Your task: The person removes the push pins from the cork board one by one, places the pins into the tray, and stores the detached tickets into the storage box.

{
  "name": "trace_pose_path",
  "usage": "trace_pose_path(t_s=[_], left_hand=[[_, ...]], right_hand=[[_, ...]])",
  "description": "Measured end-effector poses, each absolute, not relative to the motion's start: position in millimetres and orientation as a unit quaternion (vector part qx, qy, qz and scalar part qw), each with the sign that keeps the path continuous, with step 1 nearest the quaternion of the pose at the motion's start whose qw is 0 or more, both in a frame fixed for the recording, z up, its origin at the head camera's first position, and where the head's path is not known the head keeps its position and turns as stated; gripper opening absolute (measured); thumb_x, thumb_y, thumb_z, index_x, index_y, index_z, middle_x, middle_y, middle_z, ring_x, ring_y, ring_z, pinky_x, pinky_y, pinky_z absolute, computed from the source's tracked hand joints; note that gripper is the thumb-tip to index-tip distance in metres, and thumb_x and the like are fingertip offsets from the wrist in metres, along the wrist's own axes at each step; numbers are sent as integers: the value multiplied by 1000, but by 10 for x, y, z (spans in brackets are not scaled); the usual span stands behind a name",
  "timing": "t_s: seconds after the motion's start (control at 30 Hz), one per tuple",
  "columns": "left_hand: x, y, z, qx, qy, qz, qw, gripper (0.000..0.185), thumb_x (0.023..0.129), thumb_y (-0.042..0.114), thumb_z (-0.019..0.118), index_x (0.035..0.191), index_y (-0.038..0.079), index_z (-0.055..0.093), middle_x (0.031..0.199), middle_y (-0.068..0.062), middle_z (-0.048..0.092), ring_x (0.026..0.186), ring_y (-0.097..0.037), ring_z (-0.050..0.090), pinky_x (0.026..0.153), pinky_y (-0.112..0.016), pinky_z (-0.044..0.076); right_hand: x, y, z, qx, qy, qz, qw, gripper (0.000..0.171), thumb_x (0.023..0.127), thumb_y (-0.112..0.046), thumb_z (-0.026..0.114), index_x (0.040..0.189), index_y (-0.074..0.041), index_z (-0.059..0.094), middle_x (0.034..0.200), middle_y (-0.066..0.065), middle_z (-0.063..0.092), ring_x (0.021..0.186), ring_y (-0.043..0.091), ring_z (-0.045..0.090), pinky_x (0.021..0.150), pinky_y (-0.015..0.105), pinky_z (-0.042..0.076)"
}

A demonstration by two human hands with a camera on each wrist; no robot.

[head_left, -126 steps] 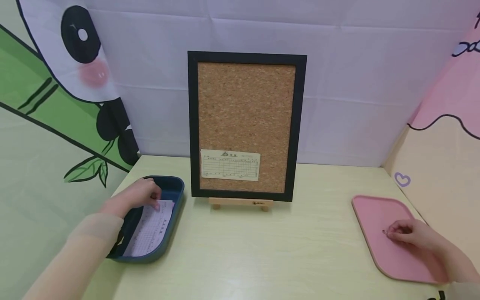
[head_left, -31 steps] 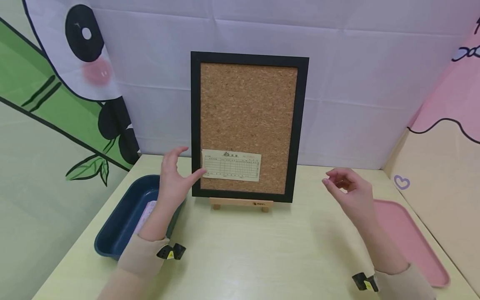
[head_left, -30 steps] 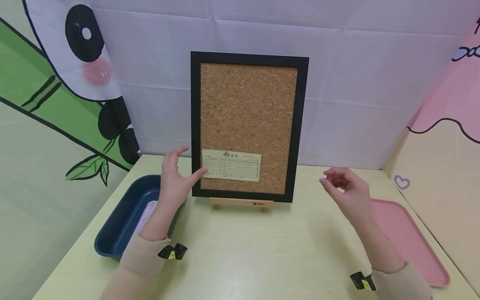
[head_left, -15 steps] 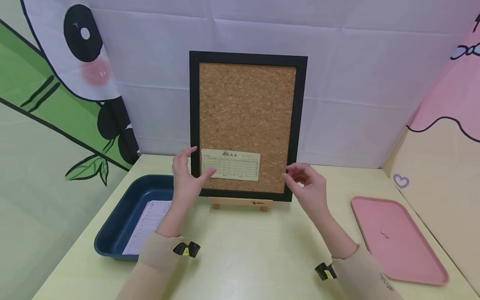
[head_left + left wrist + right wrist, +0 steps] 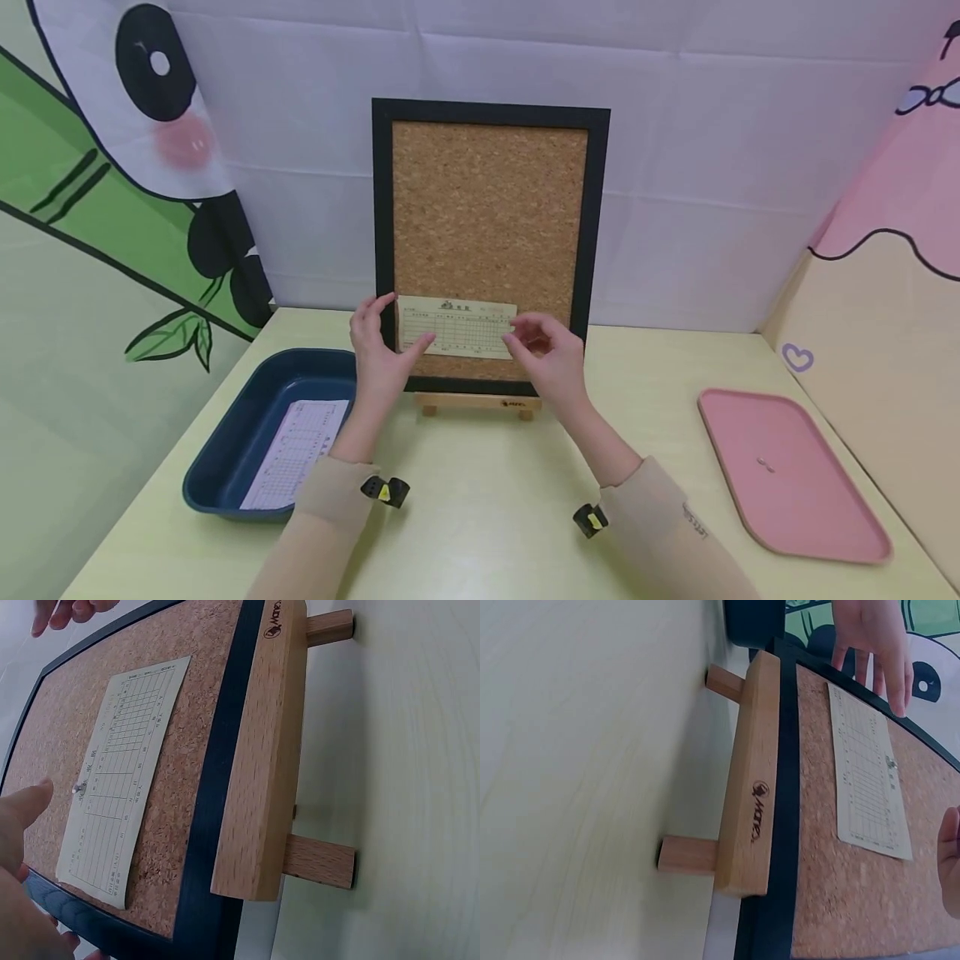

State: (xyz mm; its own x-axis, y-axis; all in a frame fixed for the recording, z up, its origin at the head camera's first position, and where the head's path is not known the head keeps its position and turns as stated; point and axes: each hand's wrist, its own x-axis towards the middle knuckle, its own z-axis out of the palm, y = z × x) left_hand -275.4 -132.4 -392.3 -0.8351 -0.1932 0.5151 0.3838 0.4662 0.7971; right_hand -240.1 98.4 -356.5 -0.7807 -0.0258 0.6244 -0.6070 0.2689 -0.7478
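Cork board (image 5: 490, 217) on bench (image 5: 480, 500): slip (image 5: 456, 327) low on face, one pin (image 5: 77, 789) in | left hand (image 5: 378, 354) fingers straight, thumb on slip's left edge | right hand (image 5: 551, 362) at right edge, fingers curled, contents unclear | remaining, judged: fix right side | left wrist alone shows pin.

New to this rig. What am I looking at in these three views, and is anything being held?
No machine here: a person works bare-handed, with cameras on the head and each wrist. The head view looks down at a pale table. A cork board stands on a wooden stand. The left hand presses its thumb on a printed slip against the cork; the right hand is at the slip's right end, and whether it holds anything is hidden. A blue tray holds another sheet; a pink tray lies right. Wrist views show the board sideways.
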Motion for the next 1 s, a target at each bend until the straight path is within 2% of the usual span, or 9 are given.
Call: trace_pose_path(t_s=[0.17,0.43,0.73,1.0], left_hand=[[-2811,-1303,-3943,-50,-803,-523,280,74,77,31,78,139,23,39,149,-11,18,136,-29,21,106,-54,28],[-2885,-1262,-3969,-32,-808,-517,281,71,79,31,77,139,25,39,149,-14,18,138,-31,19,106,-54,27],[-2980,-1267,-3977,-21,-823,-488,289,67,80,35,76,136,25,42,149,-13,18,136,-35,21,104,-58,25],[-3016,-1262,-3900,-21,-830,-462,311,57,79,33,76,126,17,47,149,-13,20,134,-34,22,102,-58,19]], right_hand=[[-2636,848,-3717,214,-764,550,259,22,85,-15,71,103,-5,66,85,6,65,76,15,58,65,23,50],[-2864,631,-3800,222,-793,511,246,21,87,-20,69,104,-10,66,84,0,65,74,10,59,64,23,52],[-3026,397,-3683,234,-823,476,202,20,87,-13,68,105,-6,65,83,4,66,70,11,60,63,21,50],[-3131,314,-3630,228,-827,479,185,19,89,-11,65,108,-6,63,80,8,69,56,11,61,50,19,50]])
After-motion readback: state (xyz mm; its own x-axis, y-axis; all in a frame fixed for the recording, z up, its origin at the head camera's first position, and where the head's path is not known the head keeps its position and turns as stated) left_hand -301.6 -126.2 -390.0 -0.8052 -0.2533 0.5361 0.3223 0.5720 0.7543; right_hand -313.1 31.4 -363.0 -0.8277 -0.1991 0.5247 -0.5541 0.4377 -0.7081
